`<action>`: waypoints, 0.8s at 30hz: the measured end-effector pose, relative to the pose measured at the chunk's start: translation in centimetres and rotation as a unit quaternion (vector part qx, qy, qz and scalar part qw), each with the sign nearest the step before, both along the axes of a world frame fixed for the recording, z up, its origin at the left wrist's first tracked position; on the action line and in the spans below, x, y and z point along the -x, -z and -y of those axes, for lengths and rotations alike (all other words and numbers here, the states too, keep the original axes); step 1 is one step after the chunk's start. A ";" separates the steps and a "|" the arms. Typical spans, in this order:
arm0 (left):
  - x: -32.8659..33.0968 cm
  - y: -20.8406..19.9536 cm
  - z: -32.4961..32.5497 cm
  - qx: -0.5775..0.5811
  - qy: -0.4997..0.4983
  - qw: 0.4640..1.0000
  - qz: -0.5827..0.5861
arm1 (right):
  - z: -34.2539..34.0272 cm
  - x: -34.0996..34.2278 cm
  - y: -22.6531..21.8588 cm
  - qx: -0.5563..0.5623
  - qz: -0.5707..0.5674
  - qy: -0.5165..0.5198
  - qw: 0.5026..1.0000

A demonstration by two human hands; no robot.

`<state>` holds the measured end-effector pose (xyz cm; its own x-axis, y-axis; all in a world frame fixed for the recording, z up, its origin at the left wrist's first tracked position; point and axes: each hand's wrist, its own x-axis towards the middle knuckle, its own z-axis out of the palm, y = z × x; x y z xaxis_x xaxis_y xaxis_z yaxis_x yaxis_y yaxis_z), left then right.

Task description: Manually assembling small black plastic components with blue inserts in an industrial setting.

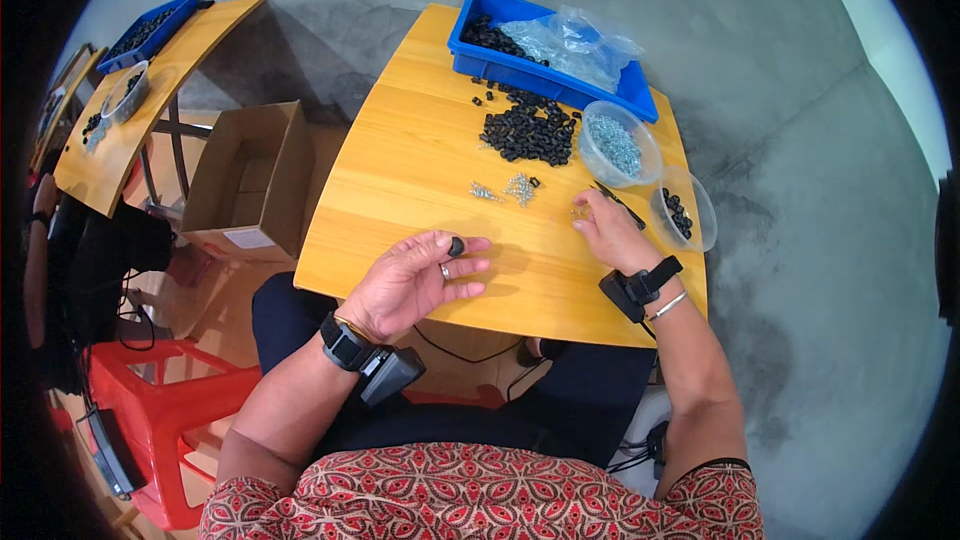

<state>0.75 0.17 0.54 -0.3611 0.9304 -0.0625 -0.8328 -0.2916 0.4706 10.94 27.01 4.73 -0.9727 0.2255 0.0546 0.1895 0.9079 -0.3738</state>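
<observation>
My left hand (425, 275) is above the near left part of the table, pinching a small black plastic piece (456, 246) between thumb and forefinger; its other fingers stretch out. Farther right, my right hand (612, 230) is low over the wood with its thumb and forefinger together. Tiny metallic bits (578, 213) show at those fingertips, too small to tell whether they are held. Beside that hand lies a slim dark tool (622, 208), partly covered by it. Two little groups of silver screws (520, 189) lie between the hands, beyond them.
Past the screws is a heap of black pieces (530, 130). A blue tray (560, 87) at the back holds more, plus a clear plastic bag (575, 45). Screws fill a round tub (645, 168); another tub (705, 225) with black pieces stands at the right edge. A cardboard box (245, 180) is left.
</observation>
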 end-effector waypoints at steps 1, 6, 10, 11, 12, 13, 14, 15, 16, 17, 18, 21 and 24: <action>0.0 -0.1 0.0 0.006 -0.006 1.000 0.004 | 0.0 -0.1 -0.2 0.008 0.007 0.008 1.000; 0.1 0.1 0.0 -0.017 0.011 1.000 -0.016 | 0.4 0.0 -0.5 0.055 0.050 0.070 0.995; 0.0 -0.1 0.1 0.002 0.014 1.000 -0.024 | 0.1 0.4 0.5 -0.034 -0.026 -0.019 0.999; 0.0 -0.1 0.2 0.004 0.010 1.000 -0.023 | 0.4 0.6 0.4 -0.070 -0.027 -0.030 0.997; 0.0 -0.1 0.2 0.008 0.005 1.000 -0.020 | 0.7 0.7 0.2 -0.069 -0.026 -0.034 0.997; 0.0 -0.1 0.3 0.014 -0.001 1.000 -0.015 | 1.3 0.8 -0.3 -0.081 -0.030 -0.032 0.996; 0.0 0.0 0.4 0.017 -0.007 1.000 -0.013 | 1.6 0.8 -0.4 -0.093 -0.035 -0.031 0.995; 0.1 0.1 0.3 -0.003 0.001 1.000 -0.002 | 1.5 0.8 -0.2 -0.090 -0.033 -0.037 0.995; 0.2 0.1 0.3 -0.024 0.008 1.000 0.008 | 1.4 0.7 -0.1 -0.060 -0.065 -0.024 0.996; 0.2 0.2 0.3 -0.021 0.002 1.000 0.009 | 1.6 0.6 0.0 -0.029 -0.096 -0.010 0.995; 0.2 0.2 0.3 -0.036 0.014 0.999 0.013 | 2.0 0.5 0.1 -0.026 -0.095 -0.017 0.995; 0.3 0.3 0.3 -0.051 0.024 0.998 0.021 | 5.7 -0.2 -2.0 0.260 -0.071 0.012 0.963; 0.4 0.2 0.4 -0.065 0.032 0.997 0.035 | 8.5 -0.7 -2.8 0.322 -0.107 -0.025 0.940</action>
